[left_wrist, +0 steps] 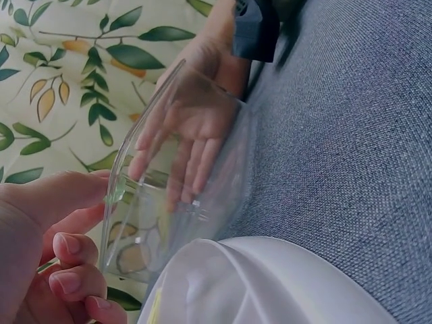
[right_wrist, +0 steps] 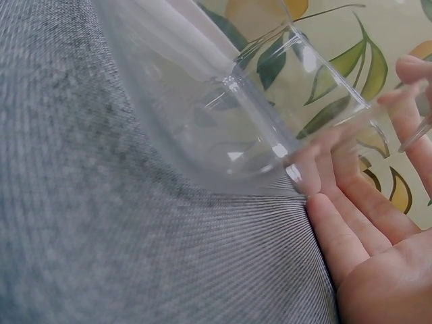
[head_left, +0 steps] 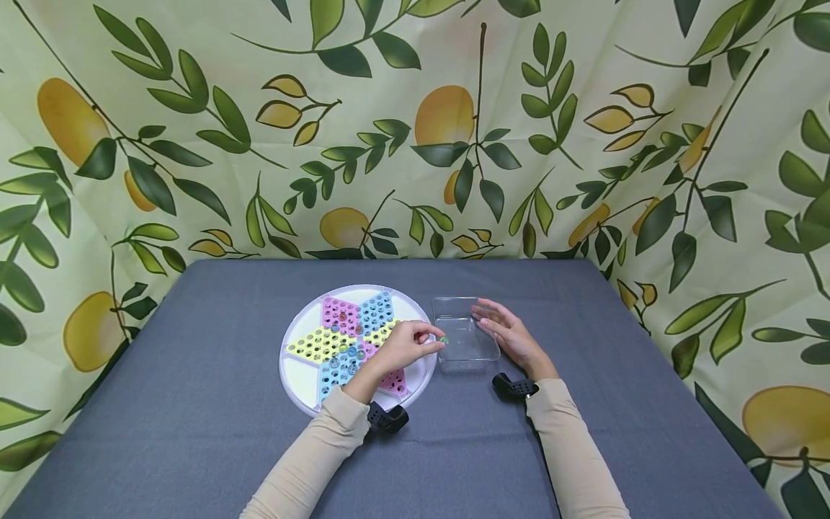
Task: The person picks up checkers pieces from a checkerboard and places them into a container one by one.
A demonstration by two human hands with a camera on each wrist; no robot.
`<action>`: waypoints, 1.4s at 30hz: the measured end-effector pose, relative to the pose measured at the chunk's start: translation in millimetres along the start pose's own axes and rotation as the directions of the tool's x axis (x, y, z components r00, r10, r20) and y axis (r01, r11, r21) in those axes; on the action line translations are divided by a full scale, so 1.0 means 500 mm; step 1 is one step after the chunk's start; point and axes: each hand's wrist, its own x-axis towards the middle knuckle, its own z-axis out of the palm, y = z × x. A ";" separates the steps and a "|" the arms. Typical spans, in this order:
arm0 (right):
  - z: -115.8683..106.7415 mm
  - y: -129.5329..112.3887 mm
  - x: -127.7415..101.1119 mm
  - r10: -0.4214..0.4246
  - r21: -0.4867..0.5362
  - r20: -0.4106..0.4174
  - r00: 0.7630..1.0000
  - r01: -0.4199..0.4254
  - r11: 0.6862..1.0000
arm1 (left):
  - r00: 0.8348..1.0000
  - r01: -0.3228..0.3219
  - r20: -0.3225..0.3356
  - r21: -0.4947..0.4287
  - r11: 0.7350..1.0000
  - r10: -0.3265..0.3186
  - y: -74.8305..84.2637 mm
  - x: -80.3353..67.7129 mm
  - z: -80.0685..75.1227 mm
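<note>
Left hand (head_left: 403, 346) pinches a small green glass marble (head_left: 444, 339) between thumb and fingertip, other fingers curled under – the marble sits right at the left rim of the clear square plastic container (head_left: 462, 357), about level with that rim. In the left wrist view the marble (left_wrist: 116, 192) shows as a green glint at the thumb tip, pressed close to the container wall (left_wrist: 223, 196); whether it touches the wall I cannot tell.

Right hand (head_left: 509, 335) is open, fingers straight and held together, lying flat against the right side of the container. The right wrist view shows the palm (right_wrist: 378, 270) facing the clear wall (right_wrist: 202, 135), fingertips touching it near the corner.

The container stands upright on the grey-blue fabric-covered table (head_left: 583, 447), just right of the round white plastic Chinese-checkers board (head_left: 295, 375). The board has a star of pink, blue and yellow hole fields; a few marbles (head_left: 344, 357) sit in holes near its middle, colours hard to tell. The left wrist lies over the board's lower right part, and the board's white rim (left_wrist: 270, 283) nearly touches the container.

Both forearms wear beige long sleeves (head_left: 570, 447) – a black wrist-mounted camera (head_left: 387, 417) sits under each wrist. A cloth backdrop printed with green leaves and yellow lemons (head_left: 447, 115) hangs behind and at both sides of the table.
</note>
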 end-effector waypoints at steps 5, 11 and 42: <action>0.000 -0.001 -0.001 -0.010 0.000 0.005 1.000 0.010 1.000 | 1.000 0.000 0.006 0.002 1.000 0.000 0.000 0.001 0.000; 0.001 -0.002 -0.001 -0.001 -0.006 -0.001 1.000 0.001 1.000 | 1.000 -0.011 0.008 0.005 1.000 0.011 0.002 0.000 -0.004; -0.002 0.002 -0.001 -0.007 -0.010 0.007 1.000 0.007 1.000 | 0.995 0.061 -0.077 -0.065 0.996 -0.066 -0.007 -0.038 -0.091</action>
